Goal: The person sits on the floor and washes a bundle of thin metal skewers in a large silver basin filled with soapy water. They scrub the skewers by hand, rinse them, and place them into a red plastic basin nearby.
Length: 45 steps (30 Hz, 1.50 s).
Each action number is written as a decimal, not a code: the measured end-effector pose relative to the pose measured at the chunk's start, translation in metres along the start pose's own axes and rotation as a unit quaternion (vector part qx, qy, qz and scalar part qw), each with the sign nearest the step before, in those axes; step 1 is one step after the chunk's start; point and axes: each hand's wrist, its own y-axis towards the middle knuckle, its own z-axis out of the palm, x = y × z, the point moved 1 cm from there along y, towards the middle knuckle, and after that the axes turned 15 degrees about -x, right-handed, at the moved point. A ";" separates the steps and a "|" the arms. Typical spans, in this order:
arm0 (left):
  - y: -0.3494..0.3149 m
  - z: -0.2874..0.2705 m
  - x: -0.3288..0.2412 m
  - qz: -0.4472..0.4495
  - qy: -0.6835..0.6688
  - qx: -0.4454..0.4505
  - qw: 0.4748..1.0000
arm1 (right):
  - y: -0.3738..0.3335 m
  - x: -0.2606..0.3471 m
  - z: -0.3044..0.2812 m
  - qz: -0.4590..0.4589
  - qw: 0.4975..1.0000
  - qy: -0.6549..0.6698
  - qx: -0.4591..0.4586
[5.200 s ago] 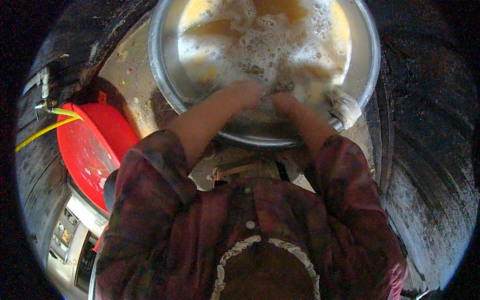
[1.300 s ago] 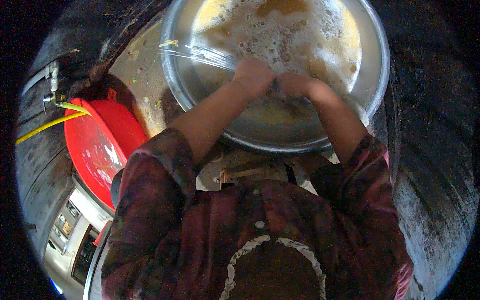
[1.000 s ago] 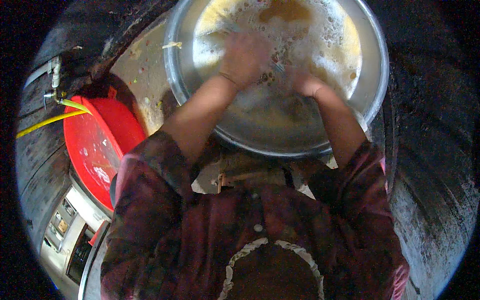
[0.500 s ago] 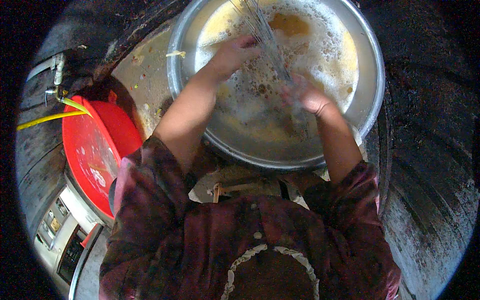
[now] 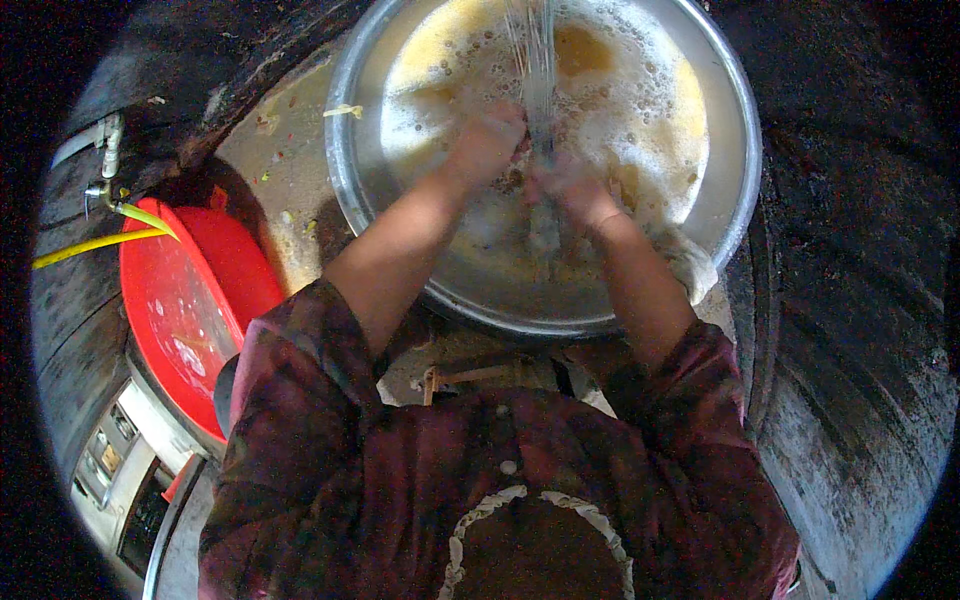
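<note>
A wide metal basin [image 5: 738, 190] holds cloudy, brownish water with foam. A bundle of thin silvery rods [image 5: 535, 60], like metal skewers, stands almost upright over the middle, its lower part between my hands. My right hand [image 5: 572, 190] is closed round the lower part of the bundle, though motion smears the fingers. Close against the bundle's left side is my left hand [image 5: 490, 140]; its fingers are blurred, so whether they grip the rods does not show. A whitish cloth [image 5: 688, 262] hangs over the basin's right rim beside my right forearm.
Left of the basin stands a red plastic tub [image 5: 180, 310], tilted, with a yellow hose [image 5: 95, 247] running to its rim. A tap on a pipe [image 5: 108, 175] is on the dark wall. A pale scrap [image 5: 343, 111] sticks to the basin's left rim.
The rod bundle has swung from a slant to nearly upright. My hands have come closer together: the left moved right and slightly down, the right moved left. More of the cloth shows.
</note>
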 end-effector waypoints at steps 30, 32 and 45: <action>-0.023 0.017 -0.024 -0.243 -0.221 0.099 0.939 | -0.015 -0.018 0.035 0.017 0.995 -0.038 -0.091; -0.024 0.016 -0.025 -0.198 -0.172 0.122 0.957 | -0.016 -0.021 0.034 0.003 0.997 0.003 -0.076; -0.027 0.012 -0.075 -0.133 0.055 0.183 0.973 | -0.036 -0.017 0.032 -0.070 0.976 -0.170 -0.116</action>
